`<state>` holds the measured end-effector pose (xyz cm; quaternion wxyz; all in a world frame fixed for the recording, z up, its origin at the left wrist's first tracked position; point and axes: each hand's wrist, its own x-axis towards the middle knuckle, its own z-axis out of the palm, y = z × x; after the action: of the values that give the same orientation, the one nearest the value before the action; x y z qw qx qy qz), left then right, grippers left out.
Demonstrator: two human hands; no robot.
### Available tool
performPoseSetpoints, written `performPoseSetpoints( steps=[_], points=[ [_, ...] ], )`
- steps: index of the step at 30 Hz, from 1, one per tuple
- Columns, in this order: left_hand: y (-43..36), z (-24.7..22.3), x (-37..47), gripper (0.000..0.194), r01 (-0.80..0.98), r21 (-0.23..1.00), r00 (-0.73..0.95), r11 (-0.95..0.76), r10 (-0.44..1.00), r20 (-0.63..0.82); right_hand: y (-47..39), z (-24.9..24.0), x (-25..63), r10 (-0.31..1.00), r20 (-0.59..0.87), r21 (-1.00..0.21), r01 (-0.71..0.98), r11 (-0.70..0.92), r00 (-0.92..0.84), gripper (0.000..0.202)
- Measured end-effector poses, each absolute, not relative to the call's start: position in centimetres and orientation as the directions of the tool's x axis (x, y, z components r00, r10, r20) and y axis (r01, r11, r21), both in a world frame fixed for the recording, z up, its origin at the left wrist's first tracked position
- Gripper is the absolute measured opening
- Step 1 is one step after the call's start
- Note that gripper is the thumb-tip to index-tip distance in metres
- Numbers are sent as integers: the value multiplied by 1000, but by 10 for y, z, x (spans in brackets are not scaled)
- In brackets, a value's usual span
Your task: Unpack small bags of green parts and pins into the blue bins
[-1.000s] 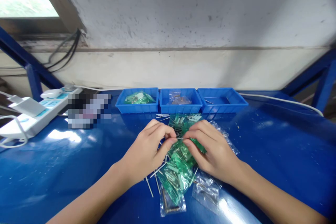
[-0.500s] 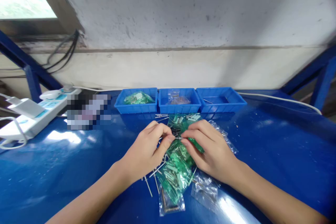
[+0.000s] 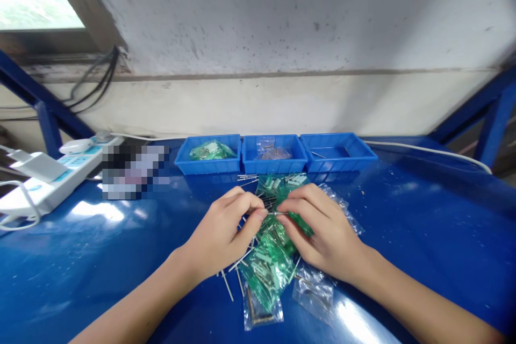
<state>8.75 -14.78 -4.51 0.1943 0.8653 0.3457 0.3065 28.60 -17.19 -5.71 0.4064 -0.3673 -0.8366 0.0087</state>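
A thin metal pin (image 3: 274, 213) spans the small gap between my two hands. My left hand (image 3: 231, 228) pinches its left end between thumb and forefinger. On the other side my right hand (image 3: 322, 223) has its thumb and forefinger closed at the right end. Beneath them lie green plastic packets (image 3: 268, 263) with small parts inside, and loose metal pins (image 3: 227, 285) are scattered by my left hand. A clear bag with a brownish metal piece (image 3: 262, 312) is nearest me. Another clear bag (image 3: 314, 295) lies below my right hand.
Three blue trays stand by the wall: the left tray (image 3: 207, 168) holds green packets, the middle tray (image 3: 274, 166) clear bags, the right tray (image 3: 342, 165) a few thin pieces. A white power strip (image 3: 48, 191) and a blurred item (image 3: 135, 172) lie at left on the blue table (image 3: 423, 236).
My right fingers have parted slightly at the pin, so that more of it shows. Both hands otherwise stay in place; the whole view has shifted a little.
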Motion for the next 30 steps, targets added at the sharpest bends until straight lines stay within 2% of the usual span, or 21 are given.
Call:
performPoseSetpoints(
  steps=[2,7,11,16,18,21,25,30],
  points=[
    [-148,-45,87,5,464,549,567,-695,709,418,-171,-57,286,627,673,-319,610,725,-393,10],
    [-148,-46,87,4,453,520,553,-724,686,473,-173,-57,287,625,675,-329,599,730,-392,9],
    [-147,-45,86,8,451,500,576,-739,669,470,-174,-57,286,619,689,-345,580,738,-378,25],
    [-148,-44,86,13,446,482,613,-754,650,450,-174,-57,287,625,666,-327,593,736,-408,12],
    [-147,-45,87,8,443,486,615,-754,650,447,-174,-57,288,633,659,-331,599,729,-407,11],
    [-146,-46,87,3,420,489,600,-765,638,482,-173,-56,288,642,656,-343,602,722,-397,10],
    [-147,-44,87,9,393,458,582,-797,602,547,-173,-55,287,632,665,-350,581,735,-399,14],
    [-148,-41,84,13,403,443,604,-801,596,529,-176,-54,283,611,675,-324,578,749,-414,15]
  ],
)
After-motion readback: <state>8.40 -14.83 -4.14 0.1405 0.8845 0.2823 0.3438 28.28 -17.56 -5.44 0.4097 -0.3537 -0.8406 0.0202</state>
